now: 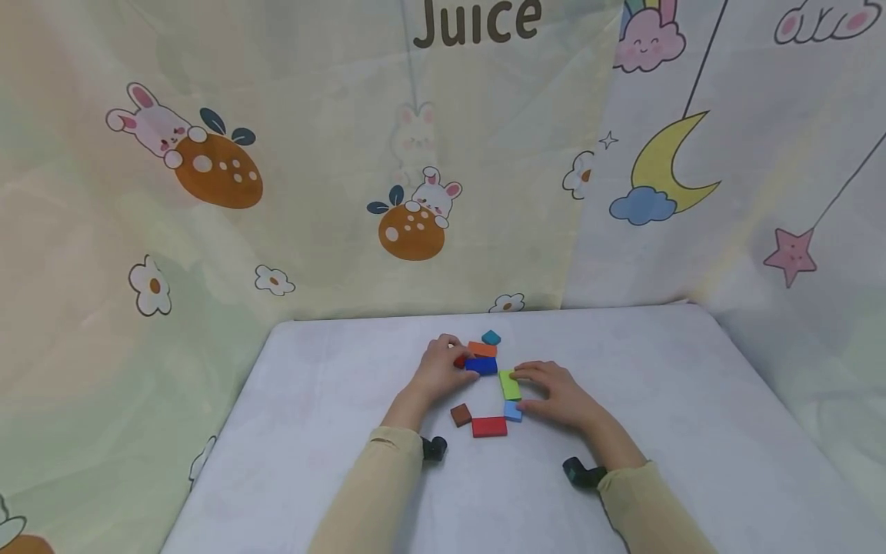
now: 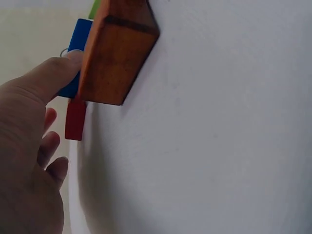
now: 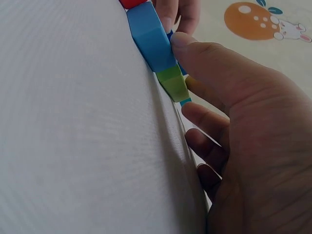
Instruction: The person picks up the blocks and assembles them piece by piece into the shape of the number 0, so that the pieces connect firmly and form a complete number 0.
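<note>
Wooden blocks form a bent outline on the white table. My left hand [image 1: 441, 369] pinches the dark blue block [image 1: 481, 365], thumb along its near edge and index finger at its far edge. A dark red block [image 2: 75, 119] peeks out by that hand, mostly hidden in the head view. My right hand [image 1: 557, 394] lies along the outline's right side with loosely bent fingers. Its index fingertip touches the lime green block [image 1: 509, 386], and its thumb is right at the light blue block [image 1: 512, 412].
Beyond the dark blue block lie an orange block [image 1: 482, 349] and a teal block [image 1: 491, 337]. Nearer are a red block [image 1: 489, 427] and a brown block [image 1: 461, 415]. The white table [image 1: 332, 477] meets a printed cloth backdrop [image 1: 332, 192].
</note>
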Available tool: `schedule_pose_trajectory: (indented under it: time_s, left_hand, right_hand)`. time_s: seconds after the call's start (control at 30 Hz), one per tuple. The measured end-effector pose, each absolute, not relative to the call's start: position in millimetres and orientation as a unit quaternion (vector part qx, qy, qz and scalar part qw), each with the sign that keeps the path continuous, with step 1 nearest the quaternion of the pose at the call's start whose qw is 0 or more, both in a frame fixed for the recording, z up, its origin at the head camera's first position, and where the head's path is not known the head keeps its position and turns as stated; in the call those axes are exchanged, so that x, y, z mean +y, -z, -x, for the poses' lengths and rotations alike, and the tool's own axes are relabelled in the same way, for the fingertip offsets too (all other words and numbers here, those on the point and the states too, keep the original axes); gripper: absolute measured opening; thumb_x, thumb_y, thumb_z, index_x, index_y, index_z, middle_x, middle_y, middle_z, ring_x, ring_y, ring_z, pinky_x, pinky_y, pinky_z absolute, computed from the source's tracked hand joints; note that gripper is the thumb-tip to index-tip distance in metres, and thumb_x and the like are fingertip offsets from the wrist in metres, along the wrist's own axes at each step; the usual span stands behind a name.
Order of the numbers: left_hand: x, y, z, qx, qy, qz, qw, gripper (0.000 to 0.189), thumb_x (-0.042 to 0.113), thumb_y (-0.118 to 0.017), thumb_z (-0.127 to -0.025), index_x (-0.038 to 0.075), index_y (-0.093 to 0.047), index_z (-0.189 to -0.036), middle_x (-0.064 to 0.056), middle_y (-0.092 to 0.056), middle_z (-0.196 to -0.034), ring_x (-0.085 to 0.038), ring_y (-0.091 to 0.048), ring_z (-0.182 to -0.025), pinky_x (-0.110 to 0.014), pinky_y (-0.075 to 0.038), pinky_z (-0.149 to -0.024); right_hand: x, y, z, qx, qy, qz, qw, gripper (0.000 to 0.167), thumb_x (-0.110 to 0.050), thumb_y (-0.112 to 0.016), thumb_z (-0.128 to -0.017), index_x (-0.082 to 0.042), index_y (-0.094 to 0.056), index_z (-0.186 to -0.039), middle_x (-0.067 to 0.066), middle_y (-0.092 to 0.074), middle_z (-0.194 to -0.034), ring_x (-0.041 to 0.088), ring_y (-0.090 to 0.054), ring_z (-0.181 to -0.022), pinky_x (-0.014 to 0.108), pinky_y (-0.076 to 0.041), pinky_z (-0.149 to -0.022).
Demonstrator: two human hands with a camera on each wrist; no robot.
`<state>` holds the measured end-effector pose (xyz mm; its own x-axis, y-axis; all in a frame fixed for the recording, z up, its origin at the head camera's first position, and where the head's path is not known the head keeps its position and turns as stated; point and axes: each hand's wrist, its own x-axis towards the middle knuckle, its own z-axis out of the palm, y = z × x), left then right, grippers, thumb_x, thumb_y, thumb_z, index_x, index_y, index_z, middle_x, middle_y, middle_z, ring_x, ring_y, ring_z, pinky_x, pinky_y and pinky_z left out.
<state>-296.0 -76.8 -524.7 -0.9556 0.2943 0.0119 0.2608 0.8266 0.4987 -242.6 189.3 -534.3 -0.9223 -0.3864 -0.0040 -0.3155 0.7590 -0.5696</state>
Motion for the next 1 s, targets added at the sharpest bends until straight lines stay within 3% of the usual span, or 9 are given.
schedule_pose_trajectory:
  time_s: [0.23, 0.43, 0.77, 1.0]
  left_hand:
    - [-87, 521, 294, 0.952, -0.247, -0.178, 0.038, 0.04, 0.046, -0.074, -0.086, 0.033, -0.067, -0.123, 0.005, -0.055, -0.124, -0.014, -0.047, -0.118, -0.033, -0.05, -0.096]
    - [-110, 508, 287, 0.94, -0.273, -0.19, 0.08, 0.041, 0.044, -0.072, -0.088, 0.03, -0.065, -0.126, 0.008, -0.059, -0.115, -0.014, -0.051, -0.115, -0.036, -0.05, -0.098]
    - [-148, 509, 283, 0.926, -0.285, -0.222, 0.113, 0.031, 0.031, -0.071, -0.091, 0.028, -0.068, -0.122, 0.007, -0.061, -0.115, -0.012, -0.055, -0.106, -0.034, -0.05, -0.095]
    - [-155, 513, 278, 0.925, -0.283, -0.22, 0.128, 0.034, 0.033, -0.069, -0.093, 0.03, -0.066, -0.127, 0.004, -0.062, -0.124, -0.017, -0.052, -0.121, -0.042, -0.047, -0.102]
  right_hand:
    - [190, 535, 242, 0.937, 0.293, 0.18, 0.06, 0.061, -0.057, -0.073, -0.081, -0.033, -0.058, -0.135, -0.001, -0.049, -0.147, 0.031, -0.036, -0.142, 0.066, -0.031, -0.11]
    - [189, 535, 242, 0.938, 0.294, 0.173, 0.065, 0.062, -0.057, -0.074, -0.08, -0.033, -0.058, -0.136, 0.0, -0.049, -0.147, 0.032, -0.035, -0.142, 0.067, -0.032, -0.109]
    - [190, 534, 243, 0.938, 0.286, 0.186, 0.054, 0.061, -0.052, -0.075, -0.081, -0.03, -0.059, -0.136, 0.001, -0.05, -0.146, 0.032, -0.036, -0.14, 0.066, -0.032, -0.109]
    - [189, 533, 242, 0.936, 0.291, 0.19, 0.055, 0.061, -0.054, -0.074, -0.081, -0.031, -0.058, -0.135, 0.001, -0.05, -0.146, 0.032, -0.036, -0.141, 0.067, -0.031, -0.11]
